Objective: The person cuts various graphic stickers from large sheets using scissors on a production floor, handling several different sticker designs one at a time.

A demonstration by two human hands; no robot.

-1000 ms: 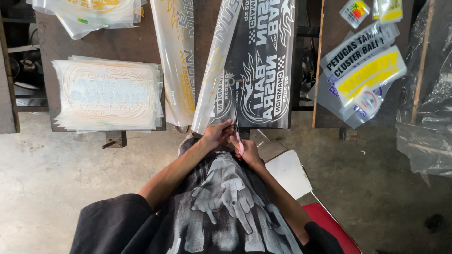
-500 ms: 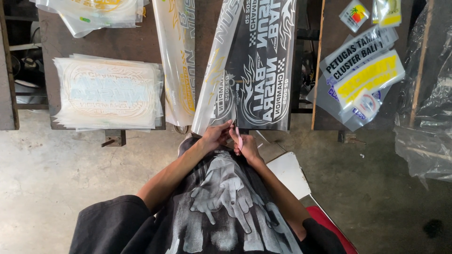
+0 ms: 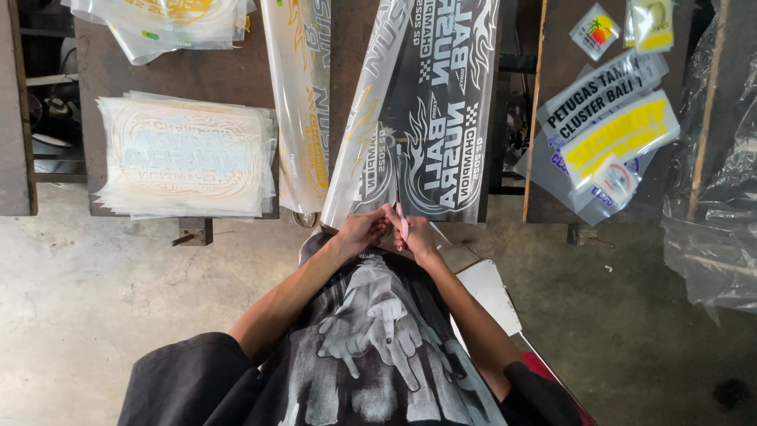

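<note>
Pink cutter [image 3: 404,223] pinched in right hand [image 3: 418,237]; left hand [image 3: 361,231] grips printed film sheet [image 3: 441,118] at table near edge. Slip risks tearing print.

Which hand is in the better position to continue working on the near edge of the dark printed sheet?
Probably the right hand. Its fingers hold a thin pink tool that points at the near edge of the dark printed sheet. The left hand rests beside it at the same edge and seems only to steady it.
</note>
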